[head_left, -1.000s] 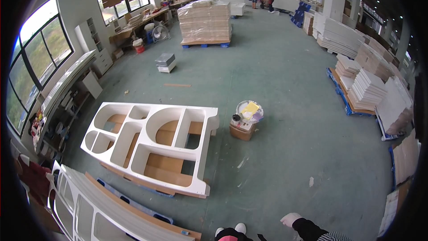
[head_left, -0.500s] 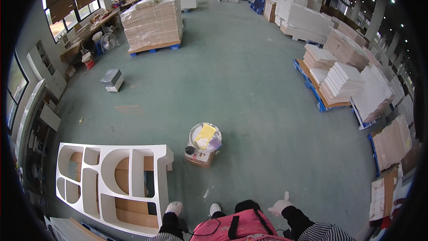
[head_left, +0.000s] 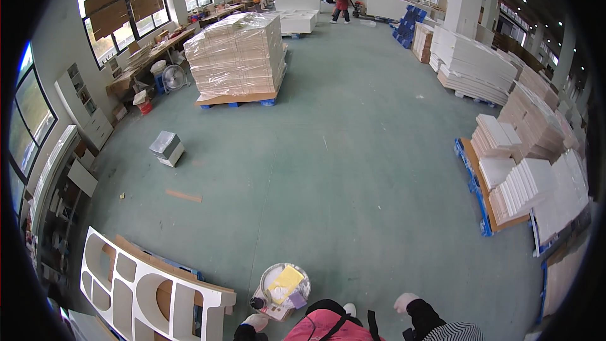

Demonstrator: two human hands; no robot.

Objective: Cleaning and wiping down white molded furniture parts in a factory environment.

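Head view shows two hands, one white frame [head_left: 133, 290], one round tray [head_left: 305, 281] and one box [head_left: 278, 313] under it. Near the lower edge, the left hand [head_left: 255, 322] is just beside the box; whether it touches or grasps anything I cannot tell. The right hand [head_left: 406, 302] hangs over the floor [head_left: 334, 196], fingers loosely bent and released, nothing visible in it. One yellow piece [head_left: 287, 278] and one purple piece [head_left: 297, 300] lie on the tray, and one dark item [head_left: 257, 303] sits on the box's left side. The frame lies left of the tray, its right edge near the left hand, with at least seven openings showing. Floor stretches broadly ahead, between one wrapped stack [head_left: 233, 60] on the left and white boards [head_left: 524, 183] on the right. The frame's near part is cut off, and the dark item is hard to make out.
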